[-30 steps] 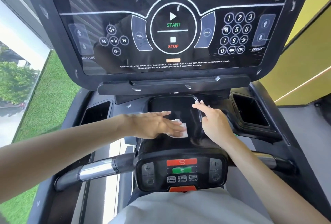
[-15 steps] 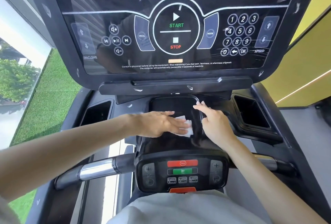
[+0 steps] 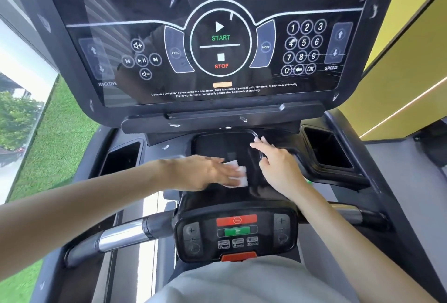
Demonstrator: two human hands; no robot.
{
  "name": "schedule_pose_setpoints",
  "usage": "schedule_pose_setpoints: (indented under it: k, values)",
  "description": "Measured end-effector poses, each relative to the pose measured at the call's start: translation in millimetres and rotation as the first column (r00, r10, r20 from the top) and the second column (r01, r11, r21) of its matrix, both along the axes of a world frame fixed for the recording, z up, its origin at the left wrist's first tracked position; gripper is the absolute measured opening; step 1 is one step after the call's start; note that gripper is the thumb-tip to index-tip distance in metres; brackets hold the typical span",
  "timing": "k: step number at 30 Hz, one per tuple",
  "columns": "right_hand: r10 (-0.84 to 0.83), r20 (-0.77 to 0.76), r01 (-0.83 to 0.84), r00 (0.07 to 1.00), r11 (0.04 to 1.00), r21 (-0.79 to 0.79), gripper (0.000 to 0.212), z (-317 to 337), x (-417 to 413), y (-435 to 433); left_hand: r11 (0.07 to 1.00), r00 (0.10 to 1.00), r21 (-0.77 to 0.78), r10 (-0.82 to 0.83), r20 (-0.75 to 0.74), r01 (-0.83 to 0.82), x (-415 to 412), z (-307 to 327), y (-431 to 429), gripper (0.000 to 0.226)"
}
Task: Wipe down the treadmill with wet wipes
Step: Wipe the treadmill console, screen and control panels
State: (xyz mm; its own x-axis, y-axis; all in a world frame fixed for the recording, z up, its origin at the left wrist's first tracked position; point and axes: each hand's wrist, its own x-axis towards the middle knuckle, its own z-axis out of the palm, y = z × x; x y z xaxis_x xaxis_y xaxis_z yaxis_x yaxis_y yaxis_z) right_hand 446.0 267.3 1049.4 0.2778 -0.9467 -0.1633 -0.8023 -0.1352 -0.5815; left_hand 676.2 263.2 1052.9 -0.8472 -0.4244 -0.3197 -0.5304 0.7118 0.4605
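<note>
The black treadmill fills the view, its big glossy console (image 3: 217,43) above and a shiny black centre tray (image 3: 225,150) below it. My left hand (image 3: 203,173) lies flat with straight fingers on a white wet wipe (image 3: 238,174), pressing it against the tray's surface. My right hand (image 3: 278,164) rests at the tray's right rim, index finger stretched forward and touching the rim, the other fingers loosely bent. A small control panel (image 3: 237,232) with red and green buttons sits just below the tray.
Open cup pockets sit at the left (image 3: 121,160) and right (image 3: 326,150) of the tray. A chrome and black handlebar (image 3: 121,235) runs across below. A window with grass outside is at the left, a yellow wall (image 3: 411,60) at the right.
My left hand has slid the wipe slightly to the right and farther up the tray. My right hand has stayed at the rim. The camera has moved a little closer.
</note>
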Motion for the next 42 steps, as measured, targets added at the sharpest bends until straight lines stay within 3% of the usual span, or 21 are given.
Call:
schedule_pose_setpoints:
  k: [4,8,12,15,20,25,30,33,37,42]
  values:
    - [0.138,-0.101,-0.138,0.985,0.990,0.000,0.049,6,0,-1,0.993,0.994,-0.052,0.105,0.037,-0.103,52,-8,12,0.096]
    - [0.274,-0.247,-0.281,0.929,0.960,0.009,0.049,11,-8,-7,0.994,0.994,-0.023,0.109,-0.020,-0.110,19,-6,1,0.091]
    - [0.377,-0.303,-0.370,0.876,0.925,0.081,0.051,10,-20,-6,0.988,0.986,-0.062,0.138,-0.099,-0.145,-7,-8,-9,0.087]
    - [0.405,-0.295,-0.382,0.865,0.914,0.136,0.053,7,-23,-4,0.992,0.991,-0.047,0.117,-0.063,-0.120,23,-10,2,0.091]
    - [0.383,-0.227,-0.362,0.896,0.923,0.128,0.052,2,-24,-3,0.987,0.989,-0.058,0.150,-0.009,-0.150,48,-9,11,0.100]
    - [0.345,-0.157,-0.335,0.926,0.938,0.084,0.052,-1,-23,-2,0.898,0.910,-0.163,0.389,-0.142,-0.409,-1,-10,-7,0.092]
    - [0.332,-0.159,-0.329,0.930,0.943,0.048,0.051,-3,-24,-2,0.987,0.991,-0.104,0.113,-0.076,-0.120,46,-15,18,0.093]
    - [0.326,-0.163,-0.324,0.931,0.945,0.037,0.051,-3,-23,-2,0.982,0.987,-0.118,0.142,-0.069,-0.150,39,-13,6,0.093]
    - [0.287,-0.108,-0.285,0.952,0.958,0.033,0.065,-1,-23,-1,0.940,0.945,-0.127,0.300,-0.131,-0.316,-22,-12,-15,0.090]
    - [0.093,-0.092,-0.105,0.991,0.984,-0.146,0.075,-9,-26,1,0.988,0.977,0.024,0.154,-0.148,-0.152,12,-15,4,0.091]
